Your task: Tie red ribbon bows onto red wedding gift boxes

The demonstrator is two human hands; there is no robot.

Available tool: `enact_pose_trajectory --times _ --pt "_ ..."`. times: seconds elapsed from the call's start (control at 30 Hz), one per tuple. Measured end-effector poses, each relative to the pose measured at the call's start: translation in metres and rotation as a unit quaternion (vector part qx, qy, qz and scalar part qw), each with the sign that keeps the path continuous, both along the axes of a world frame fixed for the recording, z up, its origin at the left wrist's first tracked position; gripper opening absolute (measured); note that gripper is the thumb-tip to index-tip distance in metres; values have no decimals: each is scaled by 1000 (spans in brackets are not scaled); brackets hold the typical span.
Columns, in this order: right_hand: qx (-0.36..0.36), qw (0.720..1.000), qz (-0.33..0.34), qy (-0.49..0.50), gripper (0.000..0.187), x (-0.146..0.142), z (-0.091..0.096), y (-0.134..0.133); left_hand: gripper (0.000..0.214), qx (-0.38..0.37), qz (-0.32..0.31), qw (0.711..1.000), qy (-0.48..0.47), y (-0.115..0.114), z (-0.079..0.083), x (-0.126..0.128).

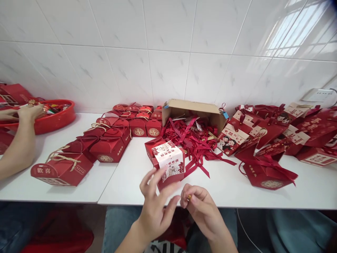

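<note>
My left hand (155,205) is near the front edge of the white table (126,189), fingers spread and open, its fingertips just touching a red and white gift box (170,160) that stands open in front of me. My right hand (201,207) is beside it, fingers curled in a pinch on a small gold-coloured object (189,198), too small to name. Behind the box lies a heap of red ribbons (195,142) spilling from a tipped cardboard box (195,109).
Rows of closed red gift boxes (116,135) fill the left half of the table. Flat and folded red boxes (276,133) are piled at the right. Another person's arm (18,144) reaches into a red basin (52,117) at far left. Tiled wall behind.
</note>
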State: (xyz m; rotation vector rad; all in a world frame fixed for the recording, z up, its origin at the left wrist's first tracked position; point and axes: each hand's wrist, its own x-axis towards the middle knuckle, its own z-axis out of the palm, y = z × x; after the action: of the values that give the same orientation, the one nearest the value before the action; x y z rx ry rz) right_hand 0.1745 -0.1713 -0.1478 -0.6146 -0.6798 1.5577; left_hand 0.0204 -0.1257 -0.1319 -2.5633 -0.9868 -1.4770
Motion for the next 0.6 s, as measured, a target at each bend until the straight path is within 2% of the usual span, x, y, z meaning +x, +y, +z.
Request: enact_pose_trajectory --times 0.1,0.2,0.37,0.6 --pt "13 1000 8 -18 9 -10 3 -8 30 8 -52 998 31 -12 4 -8" --pt "18 999 0 -26 6 -15 1 -10 27 -17 -47 999 -6 -13 3 -13" --pt "20 999 -2 -40 5 -18 -5 -8 25 -50 -77 995 -28 -9 -1 -18" --pt "46 988 -79 -122 3 -23 -11 -6 18 -48 -22 995 -87 -12 -11 -14"
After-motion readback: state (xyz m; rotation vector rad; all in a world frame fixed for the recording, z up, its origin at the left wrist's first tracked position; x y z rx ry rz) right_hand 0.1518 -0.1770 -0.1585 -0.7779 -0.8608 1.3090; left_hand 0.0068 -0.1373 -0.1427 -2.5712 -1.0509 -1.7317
